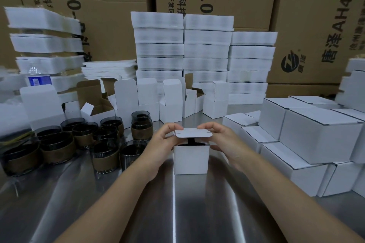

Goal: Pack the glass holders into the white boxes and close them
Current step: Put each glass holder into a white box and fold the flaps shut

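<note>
Just above the open top of the white box [191, 159], the lid flap [193, 133] lies level, long axis side to side, pinched at its 2 ends by the left hand [162, 144] and right hand [222, 140].

Glass holders [83, 140] crowd left; closed boxes [308, 134] wall right.

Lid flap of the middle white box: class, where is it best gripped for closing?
Pinch the lid flap at its short ends, left hand from the left, right hand from the right: it lies wide, nearly level, above the open white box.
</note>
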A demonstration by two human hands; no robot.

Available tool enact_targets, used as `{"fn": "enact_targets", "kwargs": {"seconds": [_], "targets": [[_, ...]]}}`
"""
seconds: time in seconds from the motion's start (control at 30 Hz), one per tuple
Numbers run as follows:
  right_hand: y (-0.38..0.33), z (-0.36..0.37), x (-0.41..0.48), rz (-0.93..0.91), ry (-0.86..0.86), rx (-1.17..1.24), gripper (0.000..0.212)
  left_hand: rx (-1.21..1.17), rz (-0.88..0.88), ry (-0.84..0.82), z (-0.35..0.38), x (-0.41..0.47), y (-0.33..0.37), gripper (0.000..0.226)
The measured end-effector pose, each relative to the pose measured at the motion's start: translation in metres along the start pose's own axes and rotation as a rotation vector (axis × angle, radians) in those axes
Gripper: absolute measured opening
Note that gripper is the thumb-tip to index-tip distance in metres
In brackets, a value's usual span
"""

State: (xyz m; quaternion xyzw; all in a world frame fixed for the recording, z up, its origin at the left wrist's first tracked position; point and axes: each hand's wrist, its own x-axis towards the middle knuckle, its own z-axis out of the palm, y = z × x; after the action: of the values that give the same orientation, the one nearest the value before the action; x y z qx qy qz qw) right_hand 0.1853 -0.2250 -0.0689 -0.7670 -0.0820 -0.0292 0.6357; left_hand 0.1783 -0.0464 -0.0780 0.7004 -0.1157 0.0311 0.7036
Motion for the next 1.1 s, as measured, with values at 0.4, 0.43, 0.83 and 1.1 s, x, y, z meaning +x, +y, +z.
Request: {"fn": "enact_targets", "kwargs": {"seconds": [0.4,0.43,0.83,1.1], "targets": [[-0.007,-0.003,-0.004,0.022,0.016,-0.068,0.021,-0.156,-0.039,-0.083,-0.004,-0.007,0.000,0.033],[-0.006,-0.003,-0.004,0.002,0.008,-0.087,0.029,-0.160,-0.041,-0.076,-0.004,-0.009,0.001,0.040],[-0.008,-0.005,-0.006,-0.128,-0.171,-0.164,0.016,0.091,0.103,-0.180,-0.004,-0.008,-0.006,0.033],[-0.014,-0.015,-0.012,-0.125,-0.301,-0.265,0.043,0.092,0.043,-0.267,-0.009,-0.010,-0.002,0.059]]}}
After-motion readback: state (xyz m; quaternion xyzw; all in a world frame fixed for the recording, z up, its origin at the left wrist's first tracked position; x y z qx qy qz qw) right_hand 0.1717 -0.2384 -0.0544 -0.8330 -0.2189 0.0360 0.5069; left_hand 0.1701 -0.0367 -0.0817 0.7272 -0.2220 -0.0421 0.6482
